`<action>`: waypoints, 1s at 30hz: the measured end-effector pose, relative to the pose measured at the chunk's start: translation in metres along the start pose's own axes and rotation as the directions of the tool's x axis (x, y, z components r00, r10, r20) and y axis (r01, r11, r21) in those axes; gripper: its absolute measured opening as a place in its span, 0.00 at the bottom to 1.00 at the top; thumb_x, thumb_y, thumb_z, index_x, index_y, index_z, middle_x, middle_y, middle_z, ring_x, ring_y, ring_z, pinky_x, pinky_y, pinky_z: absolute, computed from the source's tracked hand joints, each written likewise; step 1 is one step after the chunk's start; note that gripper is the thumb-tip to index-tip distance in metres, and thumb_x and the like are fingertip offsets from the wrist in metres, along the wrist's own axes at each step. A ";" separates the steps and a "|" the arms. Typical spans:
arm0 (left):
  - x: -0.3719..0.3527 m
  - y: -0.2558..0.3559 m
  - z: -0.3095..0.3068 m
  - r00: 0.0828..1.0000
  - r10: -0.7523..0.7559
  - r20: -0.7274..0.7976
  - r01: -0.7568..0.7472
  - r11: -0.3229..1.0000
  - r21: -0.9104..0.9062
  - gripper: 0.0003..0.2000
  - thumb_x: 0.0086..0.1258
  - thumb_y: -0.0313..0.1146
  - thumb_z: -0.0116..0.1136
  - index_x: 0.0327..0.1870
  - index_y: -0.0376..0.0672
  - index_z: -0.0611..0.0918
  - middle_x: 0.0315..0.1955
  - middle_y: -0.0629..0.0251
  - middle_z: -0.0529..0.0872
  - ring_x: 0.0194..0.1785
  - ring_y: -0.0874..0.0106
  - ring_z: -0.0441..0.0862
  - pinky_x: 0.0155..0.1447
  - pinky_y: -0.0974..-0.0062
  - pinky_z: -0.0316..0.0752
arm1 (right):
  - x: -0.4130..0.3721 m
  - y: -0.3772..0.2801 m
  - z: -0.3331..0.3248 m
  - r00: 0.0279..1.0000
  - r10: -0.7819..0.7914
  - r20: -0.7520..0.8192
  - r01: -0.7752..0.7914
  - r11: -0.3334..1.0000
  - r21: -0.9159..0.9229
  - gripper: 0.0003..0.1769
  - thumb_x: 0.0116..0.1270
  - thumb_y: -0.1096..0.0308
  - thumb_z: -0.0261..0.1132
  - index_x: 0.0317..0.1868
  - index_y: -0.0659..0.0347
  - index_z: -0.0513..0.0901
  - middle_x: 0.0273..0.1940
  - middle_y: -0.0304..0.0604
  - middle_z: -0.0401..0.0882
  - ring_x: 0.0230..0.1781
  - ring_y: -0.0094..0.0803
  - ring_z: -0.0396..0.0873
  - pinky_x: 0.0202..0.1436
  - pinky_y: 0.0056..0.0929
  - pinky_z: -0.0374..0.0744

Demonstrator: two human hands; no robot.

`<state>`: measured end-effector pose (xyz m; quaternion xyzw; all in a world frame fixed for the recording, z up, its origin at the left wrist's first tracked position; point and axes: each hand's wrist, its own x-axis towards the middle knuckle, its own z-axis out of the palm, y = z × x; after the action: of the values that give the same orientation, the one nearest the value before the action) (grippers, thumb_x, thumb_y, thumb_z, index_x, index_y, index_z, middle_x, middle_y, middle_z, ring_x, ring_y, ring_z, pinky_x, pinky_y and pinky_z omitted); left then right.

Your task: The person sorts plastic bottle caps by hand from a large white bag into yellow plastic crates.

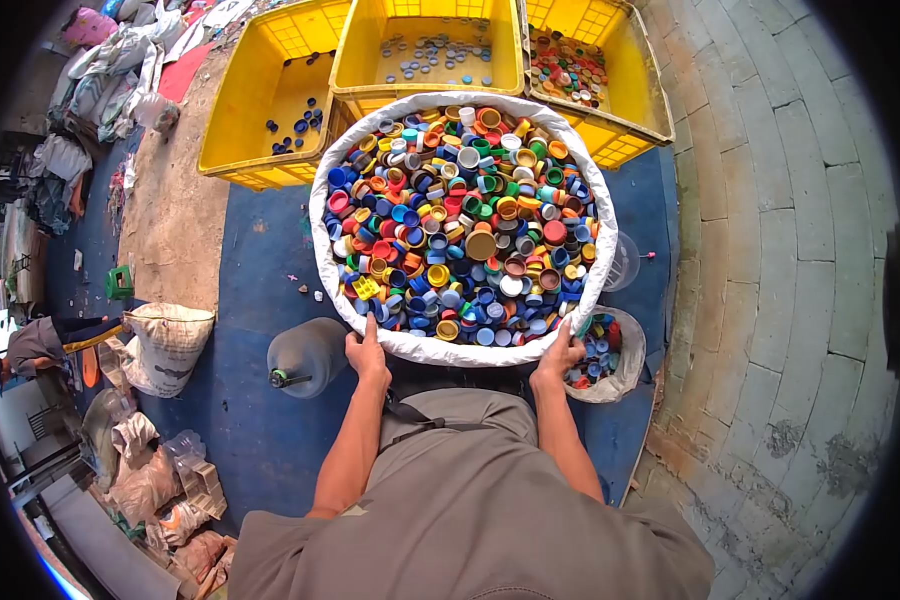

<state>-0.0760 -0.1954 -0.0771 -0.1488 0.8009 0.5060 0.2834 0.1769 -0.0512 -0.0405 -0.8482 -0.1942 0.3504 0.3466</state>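
Observation:
A wide white sack (450,352) with a rolled rim stands in front of me, heaped with plastic bottle caps (480,245) of many colours. My left hand (367,354) grips the near rim on its left side, thumb on top and the other fingers mostly hidden underneath. On the near right, my right hand (561,357) holds the same rim in a similar way. Just beyond the sack are three yellow crates: the left crate (240,110) has dark blue caps, the middle crate (425,75) pale ones, and the right crate (635,75) mostly red and mixed ones.
Beside my left hand lies a large clear water bottle (315,355). A smaller white sack (625,375) of caps sits by my right hand. Farther left are a woven sack (175,345), a green crate (119,282) and another person (35,345). A blue mat (260,260) covers the ground.

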 end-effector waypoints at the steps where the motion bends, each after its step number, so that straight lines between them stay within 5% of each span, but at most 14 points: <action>1: 0.010 -0.005 0.002 0.999 -0.040 -0.024 0.038 0.998 -0.046 0.18 0.68 0.41 0.64 0.43 0.32 0.80 0.37 0.61 0.83 0.38 0.71 0.79 0.43 0.69 0.75 | 0.005 0.006 0.000 0.996 -0.018 0.087 0.020 1.000 -0.020 0.30 0.69 0.51 0.62 0.54 0.71 0.69 0.51 0.56 0.77 0.48 0.43 0.78 0.53 0.39 0.75; 4: 0.009 0.002 0.012 0.979 -0.199 0.048 0.203 0.923 -0.326 0.12 0.72 0.36 0.59 0.46 0.35 0.80 0.39 0.64 0.83 0.39 0.72 0.79 0.46 0.66 0.76 | 0.035 0.003 0.009 0.967 0.228 0.113 -0.219 0.972 -0.089 0.23 0.70 0.54 0.62 0.49 0.68 0.74 0.43 0.47 0.78 0.44 0.35 0.76 0.51 0.36 0.76; 5: 0.015 -0.001 0.006 0.951 -0.226 0.213 0.304 0.816 -0.492 0.15 0.72 0.39 0.59 0.51 0.37 0.78 0.42 0.64 0.83 0.43 0.71 0.79 0.50 0.64 0.76 | 0.065 0.021 0.011 0.885 0.328 0.330 -0.418 0.872 0.256 0.20 0.73 0.55 0.59 0.50 0.67 0.75 0.43 0.46 0.79 0.43 0.37 0.77 0.52 0.39 0.76; 6: 0.025 -0.006 -0.002 0.902 -0.211 0.378 0.415 0.670 -0.616 0.18 0.72 0.43 0.59 0.55 0.40 0.76 0.46 0.65 0.82 0.47 0.69 0.79 0.54 0.63 0.76 | 0.089 0.041 0.013 0.769 0.318 0.554 -0.614 0.607 0.504 0.18 0.75 0.57 0.55 0.51 0.65 0.76 0.44 0.44 0.80 0.43 0.38 0.78 0.54 0.43 0.76; 8: -0.013 0.028 -0.021 0.725 0.008 0.688 0.548 0.599 -0.584 0.31 0.67 0.58 0.54 0.65 0.48 0.69 0.58 0.64 0.77 0.61 0.61 0.74 0.69 0.53 0.67 | 0.067 0.012 -0.016 0.596 0.072 0.800 -0.737 0.443 0.510 0.17 0.77 0.61 0.48 0.55 0.62 0.76 0.46 0.43 0.81 0.47 0.39 0.79 0.59 0.49 0.75; 10: -0.003 0.009 -0.015 0.653 0.098 0.751 0.616 0.507 -0.602 0.35 0.64 0.61 0.55 0.67 0.49 0.67 0.61 0.64 0.74 0.63 0.60 0.72 0.70 0.50 0.64 | 0.049 0.005 -0.022 0.593 0.073 0.802 -0.738 0.446 0.506 0.15 0.76 0.66 0.49 0.56 0.61 0.76 0.49 0.43 0.81 0.50 0.39 0.79 0.62 0.46 0.74; 12: 0.026 -0.019 -0.008 0.618 -0.069 0.783 0.701 0.499 -0.509 0.37 0.61 0.64 0.55 0.67 0.49 0.67 0.62 0.64 0.74 0.63 0.60 0.73 0.69 0.50 0.65 | 0.081 0.050 -0.004 0.595 0.127 0.793 -0.738 0.477 0.477 0.15 0.75 0.70 0.48 0.57 0.59 0.76 0.51 0.43 0.80 0.54 0.38 0.78 0.64 0.44 0.73; 16: 0.020 -0.011 0.001 0.880 -0.149 0.452 0.396 0.755 -0.522 0.32 0.71 0.57 0.49 0.67 0.42 0.66 0.62 0.61 0.73 0.65 0.60 0.70 0.69 0.54 0.66 | 0.064 0.034 0.007 0.759 0.302 0.577 -0.620 0.609 0.496 0.17 0.78 0.60 0.46 0.60 0.55 0.74 0.54 0.39 0.77 0.55 0.37 0.76 0.66 0.44 0.71; 18: 0.011 0.013 -0.003 0.866 -0.294 0.404 0.482 0.703 -0.522 0.31 0.74 0.56 0.45 0.68 0.41 0.64 0.62 0.60 0.73 0.63 0.60 0.73 0.67 0.54 0.69 | 0.062 0.013 0.004 0.733 0.384 0.561 -0.666 0.574 0.477 0.19 0.79 0.58 0.43 0.59 0.56 0.73 0.53 0.41 0.78 0.55 0.38 0.76 0.66 0.47 0.71; 22: 0.006 0.032 -0.005 0.704 0.024 0.710 0.592 0.532 -0.605 0.35 0.58 0.70 0.51 0.59 0.55 0.71 0.50 0.69 0.78 0.53 0.64 0.79 0.55 0.49 0.78 | 0.075 0.008 -0.012 0.457 -0.092 0.885 -0.797 0.399 0.453 0.11 0.74 0.66 0.49 0.48 0.57 0.77 0.39 0.39 0.80 0.43 0.38 0.80 0.53 0.47 0.78; 24: 0.051 -0.004 0.012 0.716 0.010 0.698 0.586 0.534 -0.609 0.38 0.52 0.72 0.54 0.58 0.56 0.71 0.49 0.72 0.79 0.53 0.65 0.79 0.55 0.50 0.78 | 0.081 0.011 0.010 0.600 0.098 0.794 -0.752 0.407 0.518 0.10 0.71 0.66 0.50 0.45 0.55 0.78 0.36 0.38 0.80 0.38 0.39 0.81 0.49 0.47 0.79; 25: 0.025 0.022 0.024 0.817 -0.135 0.561 0.518 0.599 -0.611 0.39 0.54 0.71 0.56 0.58 0.51 0.71 0.49 0.69 0.78 0.51 0.66 0.79 0.55 0.52 0.78 | 0.078 0.005 0.013 0.651 0.126 0.748 -0.708 0.456 0.540 0.11 0.70 0.59 0.51 0.44 0.52 0.78 0.37 0.35 0.79 0.40 0.36 0.79 0.52 0.46 0.78; 28: 0.013 0.041 0.029 0.915 -0.314 0.254 0.401 0.780 -0.480 0.37 0.58 0.67 0.59 0.57 0.43 0.71 0.49 0.65 0.77 0.50 0.67 0.78 0.54 0.55 0.77 | 0.071 -0.002 0.020 0.720 0.187 0.668 -0.653 0.506 0.563 0.11 0.68 0.59 0.47 0.35 0.51 0.75 0.31 0.33 0.75 0.35 0.34 0.78 0.47 0.47 0.78; 30: 0.012 0.036 0.024 0.976 -0.181 0.120 0.216 0.881 -0.421 0.32 0.65 0.58 0.61 0.55 0.37 0.71 0.47 0.60 0.78 0.45 0.68 0.79 0.48 0.59 0.79 | 0.083 0.021 0.027 0.721 0.191 0.666 -0.631 0.579 0.516 0.16 0.66 0.54 0.45 0.45 0.52 0.74 0.41 0.36 0.73 0.47 0.36 0.74 0.57 0.52 0.72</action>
<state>-0.0967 -0.1579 -0.0659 -0.2693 0.6380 0.6443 0.3245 0.2159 -0.0058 -0.1075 -0.5279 0.0817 0.6952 0.4809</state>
